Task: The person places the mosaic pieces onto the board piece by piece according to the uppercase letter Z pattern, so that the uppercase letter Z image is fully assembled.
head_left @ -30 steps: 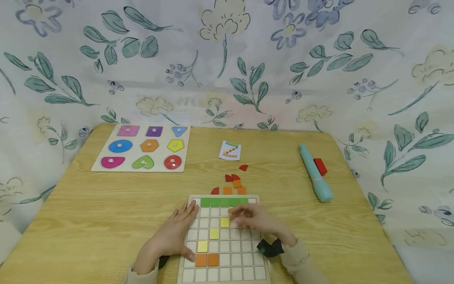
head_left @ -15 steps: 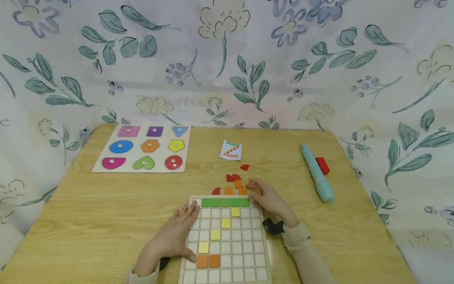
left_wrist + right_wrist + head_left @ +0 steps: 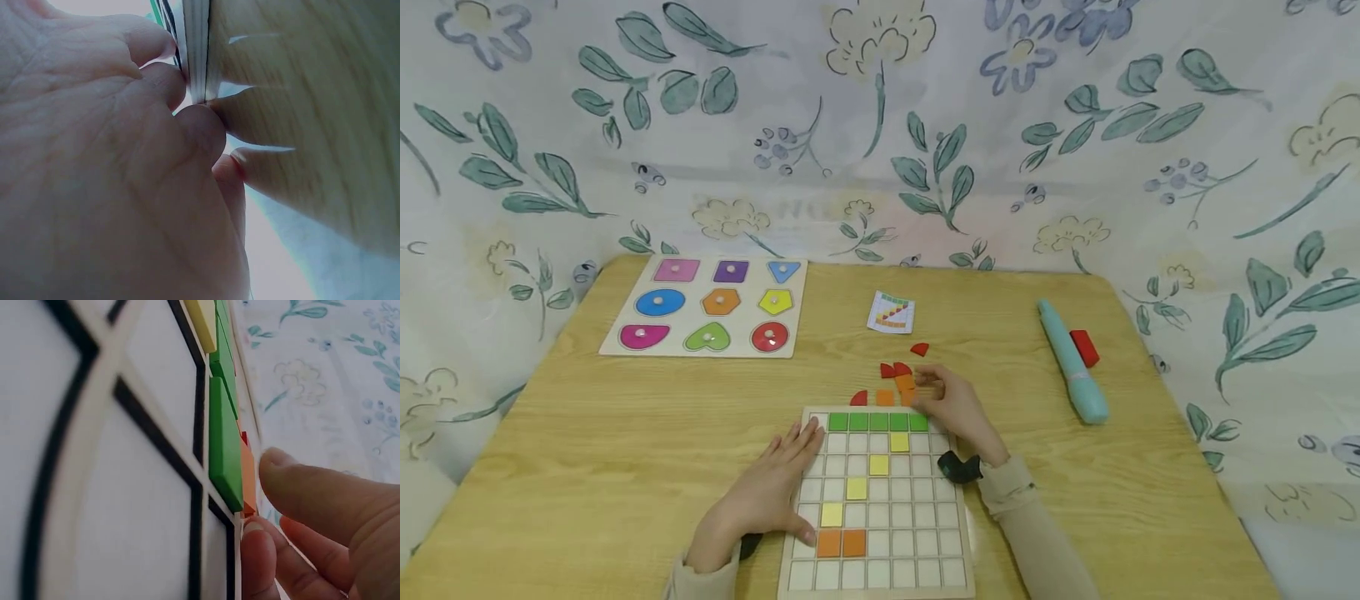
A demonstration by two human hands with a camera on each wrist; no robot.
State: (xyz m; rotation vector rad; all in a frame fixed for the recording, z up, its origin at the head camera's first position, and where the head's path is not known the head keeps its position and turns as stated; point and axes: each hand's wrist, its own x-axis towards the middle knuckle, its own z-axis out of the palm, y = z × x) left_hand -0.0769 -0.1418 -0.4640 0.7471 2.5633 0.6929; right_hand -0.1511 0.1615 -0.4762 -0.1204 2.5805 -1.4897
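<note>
A white grid board (image 3: pixel 922 518) lies at the table's front, bearing a row of green square tiles (image 3: pixel 878 422), a diagonal of yellow tiles (image 3: pixel 857 488) and two orange tiles (image 3: pixel 842 543). My left hand (image 3: pixel 763 492) rests with spread fingers along the board's left edge; its fingertips (image 3: pixel 203 128) meet that edge in the left wrist view. Beyond the top edge, my right hand (image 3: pixel 958 417) reaches with bent fingers to a loose orange tile (image 3: pixel 248 478). Thumb and index finger stand apart right beside this tile. Close by lie more orange tiles (image 3: pixel 885 398) and red quarter-circle pieces (image 3: pixel 859 398).
A small pattern card (image 3: pixel 891 312) lies behind the loose pieces. At the back left is a knobbed shape puzzle (image 3: pixel 696 343). A turquoise tapered stick (image 3: pixel 1071 362) and a red block (image 3: pixel 1085 347) lie at the right. A floral curtain (image 3: pixel 820 167) hangs behind the table (image 3: pixel 587 467).
My right hand has moved from above the upper yellow tiles, up past the board's top edge, to the loose orange tiles. The upper yellow tile is now uncovered. My left hand stays put.
</note>
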